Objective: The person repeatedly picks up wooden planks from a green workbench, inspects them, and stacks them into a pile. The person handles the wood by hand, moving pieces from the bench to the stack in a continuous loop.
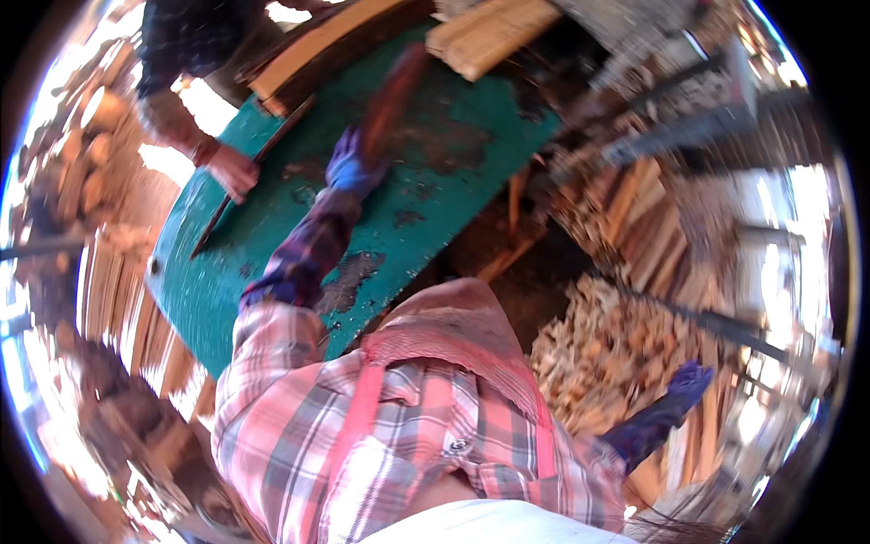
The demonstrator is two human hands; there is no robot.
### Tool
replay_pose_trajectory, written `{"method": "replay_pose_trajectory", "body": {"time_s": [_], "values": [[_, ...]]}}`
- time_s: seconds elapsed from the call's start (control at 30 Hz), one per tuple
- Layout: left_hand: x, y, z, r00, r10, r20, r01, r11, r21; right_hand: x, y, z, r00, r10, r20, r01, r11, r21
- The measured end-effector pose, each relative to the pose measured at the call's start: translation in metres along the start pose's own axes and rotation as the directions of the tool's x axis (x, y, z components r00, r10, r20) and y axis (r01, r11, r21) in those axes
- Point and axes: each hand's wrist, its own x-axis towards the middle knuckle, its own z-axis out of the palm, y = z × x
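In a blue glove, my left hand (353, 170) reaches out over the green table (217, 272). It grips the near end of a reddish-brown wood slat (394, 102), which is smeared by motion and points away toward the far edge. My right hand (691, 381), in a purple-blue glove, is stretched out low at the right, beside stacked wood pieces (625, 349). Its fingers are blurred, so whether they hold anything is unclear. Across the table, a co-worker's bare hand (233, 172) rests at a thin dark strip (217, 218) lying near the table's left side.
Thick wood boards (326, 45) lie along the far edge, with pale planks (489, 36) right of them. Split wood (643, 218) is piled on the right behind a metal bar (698, 322). Logs (100, 113) are heaped at the left. Dark patches mark the tabletop.
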Motion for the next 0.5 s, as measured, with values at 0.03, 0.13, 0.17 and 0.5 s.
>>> {"method": "replay_pose_trajectory", "body": {"time_s": [0.03, 0.13, 0.17, 0.5], "values": [[0.026, -0.011, 0.005, 0.994, 0.062, -0.086, -0.052, 0.992, 0.119, 0.011, 0.037, 0.021, 0.874, 0.076, 0.479, -0.057, 0.997, -0.054], [0.066, -0.043, -0.008, 0.996, -0.086, -0.002, 0.083, 0.951, 0.299, -0.04, 0.15, 0.18, 0.732, 0.394, 0.555, -0.152, 0.89, -0.431], [0.079, -0.028, 0.001, 0.983, -0.153, 0.097, 0.12, 0.951, 0.284, -0.023, 0.172, 0.197, 0.565, 0.699, 0.44, -0.615, 0.711, -0.341], [0.039, 0.015, -0.001, 0.889, -0.367, 0.273, 0.34, 0.93, 0.141, -0.32, 0.343, 0.488, 0.096, 0.393, 0.915, 0.233, 0.884, -0.405]]}}
